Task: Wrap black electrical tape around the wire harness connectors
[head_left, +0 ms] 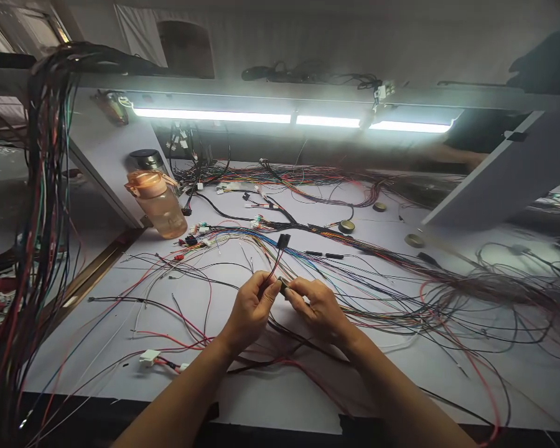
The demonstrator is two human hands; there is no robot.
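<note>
Near the middle of the table my left hand (254, 305) is closed around thin red and black wires (275, 264). A black connector (284, 241) stands up at the end of these wires, above the fingers. My right hand (317, 305) meets the left at the fingertips and pinches a small dark piece (284, 286), which the fingers partly cover, so its kind is unclear. Dark cables run out below both hands. Behind them a long wire harness (298, 227) lies across the table, with bundled coloured wires beside it.
An orange-tinted bottle (156, 199) stands at the back left. Tape rolls (346, 226) lie at the right. A white connector (149, 358) sits front left. Thick wire bundles (49, 186) hang at the left edge. Lit tubes (214, 116) run under the shelf.
</note>
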